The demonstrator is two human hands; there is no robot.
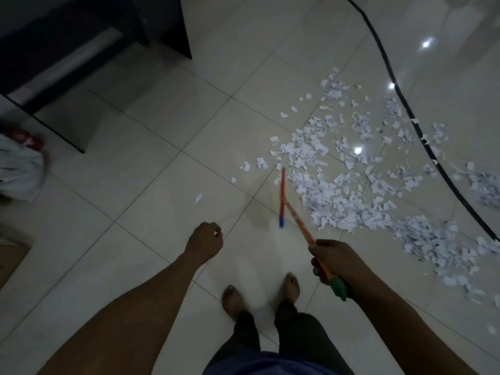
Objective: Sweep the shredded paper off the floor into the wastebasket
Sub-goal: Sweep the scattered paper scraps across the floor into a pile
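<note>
Right hand [334,259] clamping orange sweeper handle [300,226]; left hand [205,240] curling, holding nothing visible. Risk: shredded paper [351,196], centre-right, scattering under cable [405,109].

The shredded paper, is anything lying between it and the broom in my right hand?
Nothing visible: the broom held by the right hand already reaches the near edge of the shredded paper. A black cable crosses the pile's far side.
</note>
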